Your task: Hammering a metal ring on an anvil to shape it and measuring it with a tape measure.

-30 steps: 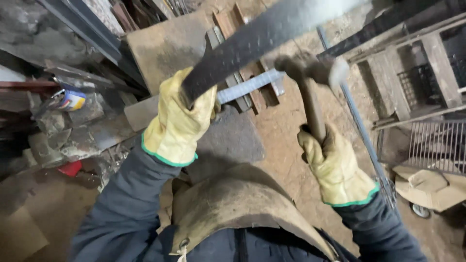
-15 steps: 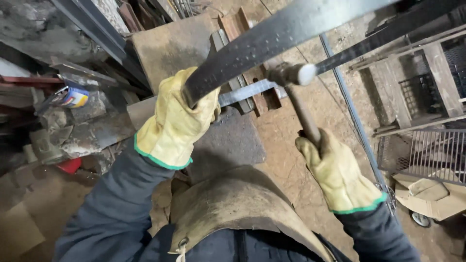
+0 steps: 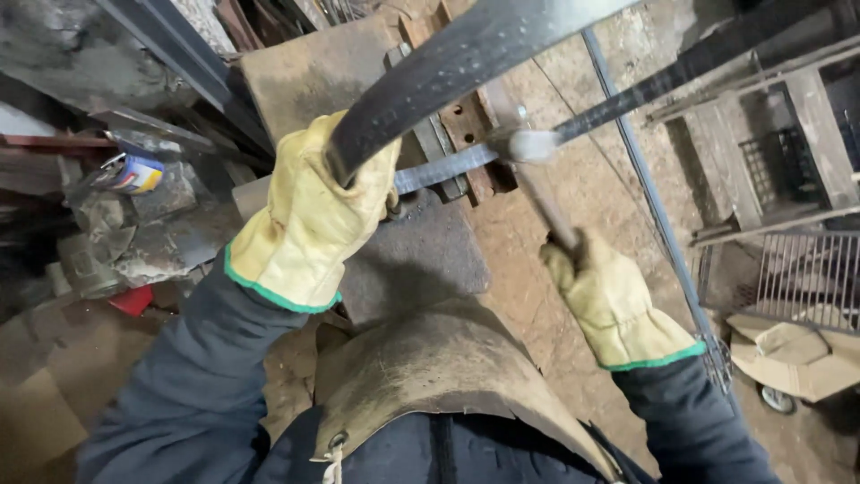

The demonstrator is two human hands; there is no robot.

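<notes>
My left hand (image 3: 309, 211), in a yellow leather glove with a green cuff, grips a long dark flat steel bar (image 3: 466, 58) that rises up and to the right out of view. My right hand (image 3: 609, 300), gloved the same way, is closed on the wooden handle of a hammer (image 3: 528, 157). The hammer's head sits low, just above a narrow bright metal strip (image 3: 439, 170) that lies across the grey anvil block (image 3: 421, 260). A worn leather apron (image 3: 430, 376) covers my front.
Rusty drilled plates (image 3: 461, 125) and a wooden board (image 3: 313, 67) lie beyond the anvil. Scrap, a small can (image 3: 134, 173) and a red object (image 3: 133, 298) crowd the left. A thin rod (image 3: 654, 206), a wire rack (image 3: 806, 269) and a cardboard box (image 3: 788, 354) stand on the right over the dirt floor.
The hammer head has swung down and to the left toward the metal strip. My right hand dropped with it. My left hand kept its grip on the bar.
</notes>
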